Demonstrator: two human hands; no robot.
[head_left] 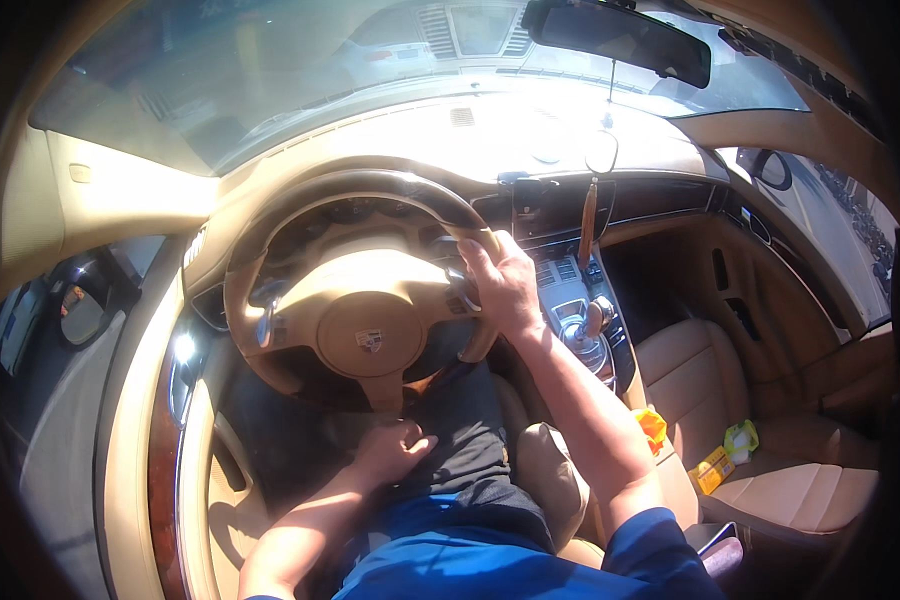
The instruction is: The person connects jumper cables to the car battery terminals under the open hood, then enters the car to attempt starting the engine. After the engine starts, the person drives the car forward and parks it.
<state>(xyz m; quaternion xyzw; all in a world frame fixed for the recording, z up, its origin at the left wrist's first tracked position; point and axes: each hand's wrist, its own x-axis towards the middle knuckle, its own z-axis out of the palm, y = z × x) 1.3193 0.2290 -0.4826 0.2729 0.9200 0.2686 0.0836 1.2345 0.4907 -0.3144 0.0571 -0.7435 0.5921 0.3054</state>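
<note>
The steering wheel (375,335), tan with dark wood on its upper and lower rim, stands in front of me. My right hand (507,285) is closed round the right side of its rim, with the thumb on the near face. My left hand (395,452) rests loosely curled on my lap, just below the wheel's bottom spoke. Nothing shows in its fingers, and they are partly hidden by the back of the hand. My dark trousers (460,420) lie beneath the wheel.
Right of the wheel is the centre console with a gear lever (598,315). A tassel ornament (588,215) hangs from the rear-view mirror (625,40). On the tan passenger seat (800,495) lies a yellow packet (711,470); an orange wrapper (651,430) is beside the console. The driver's door (175,480) borders my left.
</note>
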